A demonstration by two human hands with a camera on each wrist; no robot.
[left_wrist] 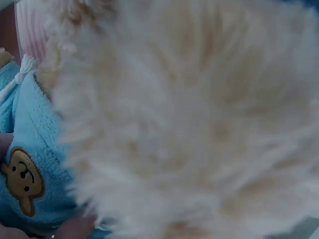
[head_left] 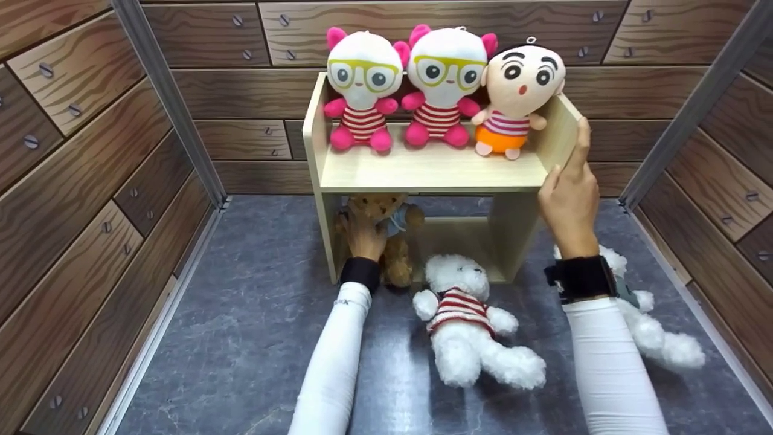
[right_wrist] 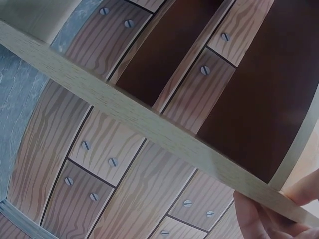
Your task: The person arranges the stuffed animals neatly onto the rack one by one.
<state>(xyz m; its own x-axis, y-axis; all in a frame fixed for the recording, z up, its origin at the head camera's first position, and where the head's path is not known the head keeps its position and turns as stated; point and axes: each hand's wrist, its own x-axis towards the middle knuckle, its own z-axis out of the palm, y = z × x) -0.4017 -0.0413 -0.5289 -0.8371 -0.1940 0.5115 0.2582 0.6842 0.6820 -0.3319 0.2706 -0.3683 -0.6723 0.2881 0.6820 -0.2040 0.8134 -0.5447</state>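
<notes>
A brown teddy bear [head_left: 397, 260] in a blue top sits upright at the left of the shelf's lower compartment. My left hand [head_left: 364, 234] holds it by the body, covering part of its side. The left wrist view has blurred fur up close and a bear-face patch [left_wrist: 24, 180] on the blue top [left_wrist: 42, 129], with fingertips around it. My right hand [head_left: 570, 202] grips the front edge of the right side panel of the pale wooden shelf [head_left: 432, 175]. In the right wrist view, thumb and fingers pinch that panel [right_wrist: 164, 134] from both sides.
On the upper board sit two pink-and-white plush toys in glasses [head_left: 362, 90] [head_left: 444, 90] and a plush boy [head_left: 510, 121] in orange shorts. A white bear [head_left: 462, 326] in a striped top lies before the shelf. Another white bear [head_left: 658, 332] lies right, partly behind my forearm.
</notes>
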